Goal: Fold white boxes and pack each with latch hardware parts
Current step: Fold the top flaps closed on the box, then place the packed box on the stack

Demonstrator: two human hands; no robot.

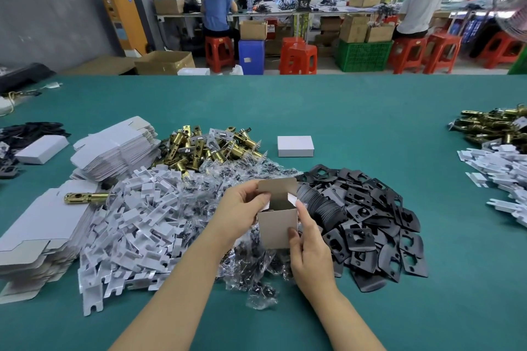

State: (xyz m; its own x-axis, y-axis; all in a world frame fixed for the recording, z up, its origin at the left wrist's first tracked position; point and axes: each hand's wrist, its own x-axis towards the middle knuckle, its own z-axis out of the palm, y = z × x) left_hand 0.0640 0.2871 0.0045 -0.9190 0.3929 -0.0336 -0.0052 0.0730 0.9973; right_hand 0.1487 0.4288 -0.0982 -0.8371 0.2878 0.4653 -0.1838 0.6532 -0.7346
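I hold a small cardboard box [277, 226] upright above the parts piles, its top flap standing open. My left hand [241, 212] grips its left side, thumb at the open mouth. My right hand [309, 248] grips the right side, thumb on the front panel. Flat unfolded white boxes [114, 151] lie stacked at the left. Brass latch bolts [208, 148] are heaped behind a pile of white card inserts [137, 219]. Clear bags of small parts [228, 177] lie in the middle, black strike plates [370, 222] at the right.
A closed white box [295, 146] sits on the green table [342, 111] beyond the piles. A single brass latch [85, 197] lies on a second stack of flat boxes [40, 234]. More latches and inserts [499, 151] lie far right. People work at benches behind.
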